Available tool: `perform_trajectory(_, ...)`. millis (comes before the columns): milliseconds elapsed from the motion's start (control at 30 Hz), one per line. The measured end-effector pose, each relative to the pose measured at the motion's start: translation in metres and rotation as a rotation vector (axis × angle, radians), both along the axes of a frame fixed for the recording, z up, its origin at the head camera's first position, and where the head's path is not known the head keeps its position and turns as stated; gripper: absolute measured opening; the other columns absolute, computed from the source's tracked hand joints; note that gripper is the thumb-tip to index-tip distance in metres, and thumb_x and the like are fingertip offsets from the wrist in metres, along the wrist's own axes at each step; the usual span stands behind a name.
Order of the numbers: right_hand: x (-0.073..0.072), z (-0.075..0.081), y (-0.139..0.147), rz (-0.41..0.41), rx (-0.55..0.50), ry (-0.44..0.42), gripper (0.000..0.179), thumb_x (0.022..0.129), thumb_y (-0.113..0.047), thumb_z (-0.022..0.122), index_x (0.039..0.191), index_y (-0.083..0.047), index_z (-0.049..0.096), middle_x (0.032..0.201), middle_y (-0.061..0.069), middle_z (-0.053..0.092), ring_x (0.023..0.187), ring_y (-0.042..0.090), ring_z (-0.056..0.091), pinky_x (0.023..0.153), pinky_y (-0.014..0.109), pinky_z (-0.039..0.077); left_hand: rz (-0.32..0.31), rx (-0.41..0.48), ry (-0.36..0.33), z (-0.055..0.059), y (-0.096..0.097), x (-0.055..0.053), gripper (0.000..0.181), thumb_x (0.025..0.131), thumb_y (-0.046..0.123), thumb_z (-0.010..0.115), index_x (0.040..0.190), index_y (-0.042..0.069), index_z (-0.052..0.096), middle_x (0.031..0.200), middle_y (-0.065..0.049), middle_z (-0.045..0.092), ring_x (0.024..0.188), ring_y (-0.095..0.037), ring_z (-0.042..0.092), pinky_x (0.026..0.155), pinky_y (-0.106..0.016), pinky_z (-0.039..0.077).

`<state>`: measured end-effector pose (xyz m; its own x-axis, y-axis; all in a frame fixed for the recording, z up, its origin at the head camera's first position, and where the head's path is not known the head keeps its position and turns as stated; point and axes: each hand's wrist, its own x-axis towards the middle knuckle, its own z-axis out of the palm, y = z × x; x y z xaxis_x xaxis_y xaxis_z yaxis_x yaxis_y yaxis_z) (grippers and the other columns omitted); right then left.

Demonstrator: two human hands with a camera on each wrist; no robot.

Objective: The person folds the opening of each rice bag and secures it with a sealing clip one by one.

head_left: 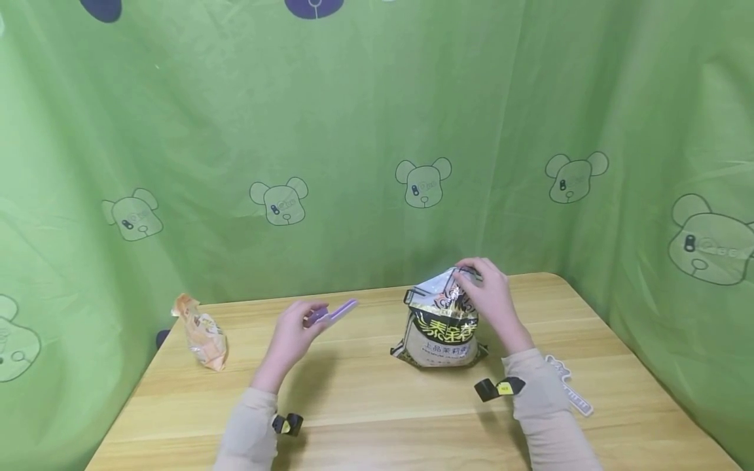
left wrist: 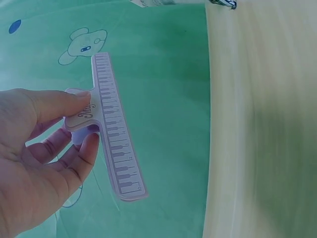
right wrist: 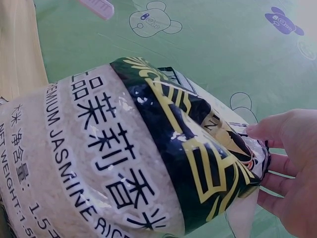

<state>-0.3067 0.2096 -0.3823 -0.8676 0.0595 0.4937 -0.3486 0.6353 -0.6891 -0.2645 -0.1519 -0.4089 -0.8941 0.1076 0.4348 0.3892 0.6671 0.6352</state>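
Purple clip (left wrist: pixel 121 153) is pinched at its tabs by the left hand (head_left: pixel 296 329), thumb on one side, curled fingers on the other; it is held up off the desk (head_left: pixel 377 412), to the left of the rice bag. Piano keys and a scale are printed on its long bar. Whether the clip is spread cannot be told.

Silvery top of the rice bag (head_left: pixel 442 343) is gripped by the right hand (head_left: pixel 490 291), thumb in front, fingers bent behind; part of the top is covered by that hand. Bag is stood upright toward the far side of the desk, jasmine rice label faced to the near side.

Pale flat item (head_left: pixel 577 398) is laid at the right, partly blocked from view by the right sleeve (head_left: pixel 542 399). Orange-tinted packet (head_left: pixel 206 337) is set at the far left, well apart from the bag. Desk is backed by a green curtain (head_left: pixel 353 111) printed with bear faces.
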Motion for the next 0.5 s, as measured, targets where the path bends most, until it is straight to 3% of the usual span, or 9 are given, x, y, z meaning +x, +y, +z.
perform_trajectory(200,-0.001,0.000,0.000,0.002,0.005,0.017,0.027,0.083,-0.026,0.063,0.105,-0.011,0.060,0.107,0.010,0.059,0.101,0.027,0.053,0.091,0.053,0.042,-0.005,0.017,0.006,0.003,0.006,-0.004,0.033,0.075,0.009,0.070,0.107,0.011,0.063,0.095,-0.004,0.064,0.082,-0.014,0.060,0.067,-0.019,0.053)
perform_trajectory(367,-0.001,-0.001,0.000,0.005,0.001,0.026,0.026,0.083,-0.026,0.063,0.104,-0.011,0.060,0.106,0.010,0.059,0.100,0.027,0.053,0.090,0.053,0.043,-0.015,0.032,0.034,0.004,0.011,-0.007,0.033,0.075,0.010,0.070,0.107,0.011,0.063,0.094,-0.004,0.063,0.081,-0.015,0.061,0.067,-0.021,0.054)
perform_trajectory(500,0.000,-0.002,0.000,0.008,0.003,0.050,0.026,0.082,-0.025,0.063,0.104,-0.011,0.060,0.105,0.010,0.059,0.098,0.026,0.054,0.089,0.051,0.044,-0.023,0.069,0.012,0.006,0.016,-0.010,0.032,0.075,0.011,0.070,0.106,0.011,0.063,0.094,-0.004,0.062,0.082,-0.017,0.061,0.069,-0.022,0.054)
